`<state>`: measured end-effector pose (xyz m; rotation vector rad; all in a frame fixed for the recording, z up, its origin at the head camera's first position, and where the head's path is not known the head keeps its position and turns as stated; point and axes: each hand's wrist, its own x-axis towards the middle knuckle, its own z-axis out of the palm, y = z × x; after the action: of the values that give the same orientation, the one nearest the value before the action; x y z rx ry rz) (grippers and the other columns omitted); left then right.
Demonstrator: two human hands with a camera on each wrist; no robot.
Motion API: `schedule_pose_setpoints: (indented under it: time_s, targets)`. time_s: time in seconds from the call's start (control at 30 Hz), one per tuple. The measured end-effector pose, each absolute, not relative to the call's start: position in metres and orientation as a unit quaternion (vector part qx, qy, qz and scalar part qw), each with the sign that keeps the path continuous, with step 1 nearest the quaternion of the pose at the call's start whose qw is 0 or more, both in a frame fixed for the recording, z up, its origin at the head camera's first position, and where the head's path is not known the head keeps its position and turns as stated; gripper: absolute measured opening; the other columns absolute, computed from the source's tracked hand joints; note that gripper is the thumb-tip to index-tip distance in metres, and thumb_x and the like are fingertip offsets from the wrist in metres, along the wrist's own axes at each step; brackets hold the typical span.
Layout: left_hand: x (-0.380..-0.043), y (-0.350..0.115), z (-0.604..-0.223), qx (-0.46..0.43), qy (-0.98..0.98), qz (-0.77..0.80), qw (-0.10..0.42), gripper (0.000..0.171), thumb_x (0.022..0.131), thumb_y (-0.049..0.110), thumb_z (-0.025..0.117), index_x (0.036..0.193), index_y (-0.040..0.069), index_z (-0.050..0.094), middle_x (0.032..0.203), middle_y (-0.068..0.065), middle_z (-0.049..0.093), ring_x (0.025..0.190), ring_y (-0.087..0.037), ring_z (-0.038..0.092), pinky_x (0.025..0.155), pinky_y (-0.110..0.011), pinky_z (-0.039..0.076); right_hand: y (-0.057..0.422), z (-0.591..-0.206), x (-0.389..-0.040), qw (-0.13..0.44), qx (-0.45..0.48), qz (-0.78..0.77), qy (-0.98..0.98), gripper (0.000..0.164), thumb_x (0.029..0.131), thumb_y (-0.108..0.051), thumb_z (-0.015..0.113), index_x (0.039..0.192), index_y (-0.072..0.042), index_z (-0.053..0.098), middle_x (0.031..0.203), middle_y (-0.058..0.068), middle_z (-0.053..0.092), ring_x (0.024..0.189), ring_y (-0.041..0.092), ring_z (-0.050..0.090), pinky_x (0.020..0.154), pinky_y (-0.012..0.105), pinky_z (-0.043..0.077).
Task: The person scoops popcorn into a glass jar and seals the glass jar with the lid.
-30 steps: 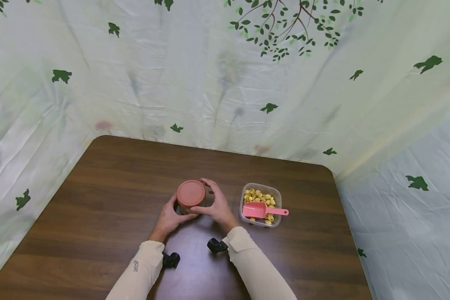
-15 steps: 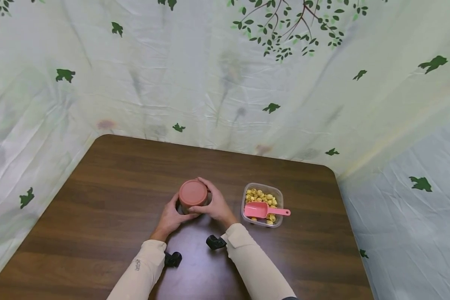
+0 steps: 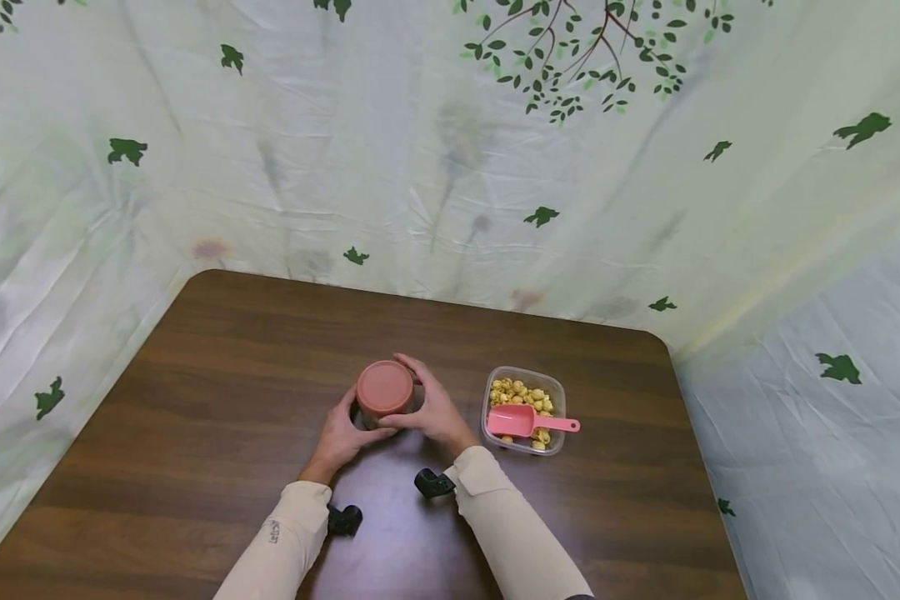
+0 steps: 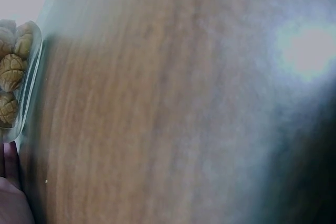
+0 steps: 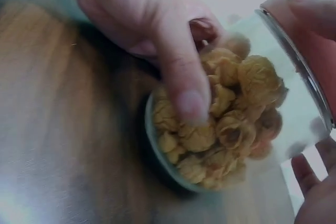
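A clear jar [image 5: 257,85] of caramel popcorn with a dusty-pink lid [image 3: 385,388] stands on the wooden table, left of its middle. My left hand [image 3: 341,437] wraps round the jar's body, its thumb [image 5: 181,82] pressed on the clear wall in the right wrist view. With thumb and fingers curled at opposite sides of the rim, my right hand [image 3: 438,417] grips the lid. Part of the jar [image 4: 26,85] shows at the left edge of the left wrist view, the popcorn visible through its side.
To the right of my hands is a clear plastic tub [image 3: 486,417] of popcorn. A pink scoop [image 3: 513,419] lies across it, handle over the right rim. The dark wooden table [image 3: 255,350] meets pale leaf-printed fabric [image 3: 390,167] behind.
My right fingertips have shifted slightly leftward round the far edge of the lid. The left hand keeps its hold on the jar; tub and scoop have not moved.
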<state>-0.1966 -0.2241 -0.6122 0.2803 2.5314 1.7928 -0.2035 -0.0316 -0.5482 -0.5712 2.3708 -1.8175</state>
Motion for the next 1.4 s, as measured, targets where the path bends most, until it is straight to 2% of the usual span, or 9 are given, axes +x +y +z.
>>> schedule_pose_setpoints:
  time_s: [0.17, 0.33, 0.53, 0.63, 0.77, 0.9, 1.0, 1.13, 1.4]
  targets:
    - [-0.197, -0.224, -0.615, 0.089, 0.812, 0.577, 0.011, 0.096, 0.067, 0.025, 0.090, 0.146, 0.007, 0.037, 0.143, -0.019, 0.045, 0.134, -0.033, 0.038, 0.111, -0.054, 0.025, -0.036, -0.549, -0.211, 0.065, -0.198, -0.613, 0.762, 0.094, 0.066, -0.006, 0.088, 0.146, -0.011, 0.039, 0.136, 0.001, 0.054, 0.124, 0.015, 0.050, 0.107, 0.039, 0.036]
    - [-0.197, -0.224, -0.615, 0.089, 0.807, 0.584, -0.001, 0.093, 0.065, 0.022, 0.091, 0.142, 0.006, 0.041, 0.140, -0.020, 0.048, 0.131, -0.034, 0.041, 0.110, -0.053, 0.027, -0.045, -0.553, -0.205, 0.009, -0.161, -0.608, 0.778, 0.090, 0.062, -0.011, 0.091, 0.141, -0.014, 0.047, 0.130, 0.000, 0.058, 0.118, 0.015, 0.053, 0.103, 0.038, 0.039]
    - [-0.195, -0.223, -0.614, 0.089, 0.810, 0.580, -0.005, 0.093, 0.066, 0.017, 0.090, 0.143, 0.003, 0.040, 0.140, -0.022, 0.048, 0.132, -0.035, 0.040, 0.111, -0.053, 0.026, -0.055, -0.556, -0.195, -0.048, -0.119, -0.594, 0.795, 0.088, 0.060, -0.017, 0.093, 0.137, -0.014, 0.050, 0.127, 0.002, 0.059, 0.116, 0.017, 0.055, 0.100, 0.038, 0.044]
    - [-0.194, -0.223, -0.613, 0.086, 0.813, 0.575, 0.000, 0.093, 0.067, 0.019, 0.089, 0.144, 0.004, 0.039, 0.142, -0.021, 0.047, 0.134, -0.035, 0.038, 0.111, -0.053, 0.026, -0.053, -0.544, -0.193, -0.026, -0.127, -0.601, 0.789, 0.090, 0.061, -0.011, 0.092, 0.139, -0.010, 0.046, 0.130, 0.008, 0.057, 0.118, 0.023, 0.053, 0.102, 0.040, 0.042]
    - [-0.194, -0.223, -0.612, 0.083, 0.821, 0.565, 0.009, 0.094, 0.068, 0.024, 0.089, 0.145, 0.006, 0.038, 0.143, -0.020, 0.046, 0.134, -0.034, 0.038, 0.110, -0.054, 0.027, -0.043, -0.539, -0.205, 0.051, -0.173, -0.611, 0.771, 0.096, 0.064, -0.001, 0.088, 0.145, -0.008, 0.037, 0.136, 0.010, 0.052, 0.123, 0.023, 0.050, 0.105, 0.040, 0.038]
    - [-0.196, -0.223, -0.612, 0.085, 0.823, 0.562, 0.008, 0.095, 0.068, 0.024, 0.089, 0.145, 0.005, 0.038, 0.143, -0.020, 0.045, 0.134, -0.035, 0.038, 0.110, -0.054, 0.027, -0.036, -0.547, -0.220, 0.097, -0.214, -0.606, 0.760, 0.097, 0.065, -0.002, 0.088, 0.146, -0.013, 0.038, 0.135, 0.004, 0.054, 0.122, 0.016, 0.050, 0.104, 0.035, 0.039]
    - [-0.196, -0.223, -0.613, 0.087, 0.821, 0.565, 0.005, 0.095, 0.067, 0.023, 0.090, 0.145, 0.005, 0.038, 0.143, -0.021, 0.045, 0.134, -0.035, 0.038, 0.110, -0.053, 0.027, -0.035, -0.547, -0.223, 0.103, -0.223, -0.604, 0.758, 0.095, 0.064, -0.002, 0.088, 0.145, -0.012, 0.040, 0.134, 0.004, 0.056, 0.120, 0.016, 0.052, 0.102, 0.035, 0.040]
    - [-0.196, -0.223, -0.613, 0.084, 0.816, 0.571, 0.002, 0.094, 0.067, 0.021, 0.090, 0.144, 0.005, 0.039, 0.142, -0.021, 0.046, 0.134, -0.034, 0.038, 0.111, -0.052, 0.027, -0.039, -0.548, -0.221, 0.079, -0.210, -0.601, 0.767, 0.093, 0.062, -0.004, 0.090, 0.143, -0.009, 0.043, 0.130, 0.003, 0.059, 0.117, 0.016, 0.054, 0.100, 0.033, 0.042]
    - [-0.196, -0.223, -0.614, 0.086, 0.812, 0.577, -0.010, 0.091, 0.066, 0.020, 0.090, 0.142, 0.007, 0.042, 0.140, -0.020, 0.048, 0.132, -0.033, 0.041, 0.111, -0.051, 0.028, -0.052, -0.554, -0.207, -0.012, -0.152, -0.608, 0.779, 0.089, 0.058, -0.009, 0.093, 0.136, -0.014, 0.051, 0.123, 0.000, 0.062, 0.111, 0.014, 0.057, 0.097, 0.034, 0.045]
